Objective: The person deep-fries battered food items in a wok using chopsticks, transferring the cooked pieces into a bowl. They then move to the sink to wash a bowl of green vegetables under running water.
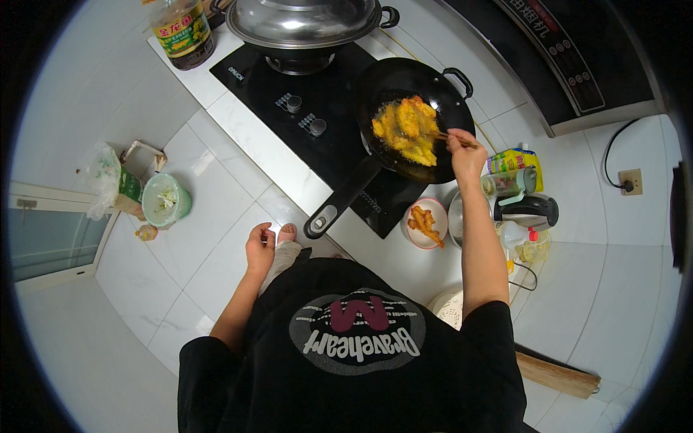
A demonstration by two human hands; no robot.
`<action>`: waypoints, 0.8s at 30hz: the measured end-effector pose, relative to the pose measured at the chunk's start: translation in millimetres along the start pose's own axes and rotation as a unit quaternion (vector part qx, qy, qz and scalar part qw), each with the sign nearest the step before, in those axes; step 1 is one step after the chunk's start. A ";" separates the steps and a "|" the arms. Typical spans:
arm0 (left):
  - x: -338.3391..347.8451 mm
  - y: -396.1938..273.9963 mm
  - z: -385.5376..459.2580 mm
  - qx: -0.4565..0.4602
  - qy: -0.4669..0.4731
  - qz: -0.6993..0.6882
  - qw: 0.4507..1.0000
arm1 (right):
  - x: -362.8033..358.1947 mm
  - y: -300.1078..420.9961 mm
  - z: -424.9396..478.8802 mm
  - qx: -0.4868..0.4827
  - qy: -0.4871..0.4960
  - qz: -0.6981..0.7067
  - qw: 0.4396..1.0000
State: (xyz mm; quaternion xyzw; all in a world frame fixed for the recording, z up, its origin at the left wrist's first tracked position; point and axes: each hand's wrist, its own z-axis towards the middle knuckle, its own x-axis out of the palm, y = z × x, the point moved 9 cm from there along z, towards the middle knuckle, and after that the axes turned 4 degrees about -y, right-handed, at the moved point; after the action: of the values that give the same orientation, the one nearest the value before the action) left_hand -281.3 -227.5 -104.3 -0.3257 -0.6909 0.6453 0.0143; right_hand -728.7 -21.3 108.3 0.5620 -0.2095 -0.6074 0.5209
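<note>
My right hand (466, 154) grips wooden chopsticks (447, 136) over a black wok (373, 92). The chopstick tips reach battered food pieces (409, 120), golden yellow and frying in bubbling oil. The wok sits on the black glass gas hob (260, 86), its long handle (346, 195) pointing toward my body. Below the wok, a bowl with a red rim (427, 247) holds several browned fried pieces (423, 222). My left hand (261, 248) hangs beside the counter, fingers loosely curled and apart, holding nothing.
A lidded metal wok (303, 21) occupies the other burner, beside an oil bottle (183, 38). Right of my forearm stand an electric kettle (528, 211), a pitcher (509, 184) and a seasoning pouch (517, 161). The range hood (541, 65) overhangs upper right. A green waste bin (181, 204) is on the floor.
</note>
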 end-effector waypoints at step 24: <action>5.2 1.2 -2.8 0.024 0.015 0.001 1.000 | -62.1 -8.9 4.2 0.175 -0.073 0.188 0.964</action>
State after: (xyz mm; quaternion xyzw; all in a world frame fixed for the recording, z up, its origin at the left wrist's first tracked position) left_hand -283.7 -222.7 -107.0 -0.3356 -0.6748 0.6565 0.0322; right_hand -746.8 34.5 130.9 0.5490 -0.4519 -0.4917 0.5025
